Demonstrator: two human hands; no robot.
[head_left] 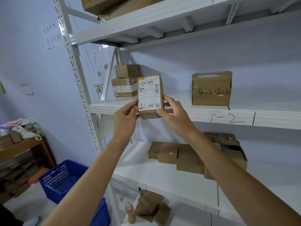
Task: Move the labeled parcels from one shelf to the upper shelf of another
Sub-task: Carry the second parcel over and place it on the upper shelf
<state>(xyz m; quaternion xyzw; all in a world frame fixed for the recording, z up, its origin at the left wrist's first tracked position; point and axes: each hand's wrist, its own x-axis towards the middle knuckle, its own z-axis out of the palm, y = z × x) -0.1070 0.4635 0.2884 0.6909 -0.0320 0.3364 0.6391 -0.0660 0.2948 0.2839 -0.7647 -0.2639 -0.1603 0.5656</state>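
A small brown parcel (pixel 150 93) with a white shipping label facing me is held upright in front of the white shelf (pixel 187 111) marked "1-2". My left hand (pixel 126 115) grips its lower left edge and my right hand (pixel 173 111) grips its lower right side. On that shelf behind it stand two stacked cardboard boxes (pixel 125 80) at the left and a box marked "4-2-2-3" (pixel 211 88) to the right.
The shelf below (pixel 146 173) carries several brown boxes (pixel 189 158). A higher shelf (pixel 146 28) holds wrapped parcels (pixel 114 5). A blue basket (pixel 62 178) stands at floor level on the left, beside a wooden table (pixel 21 145) with clutter. Small packets (pixel 149 207) lie on the bottom shelf.
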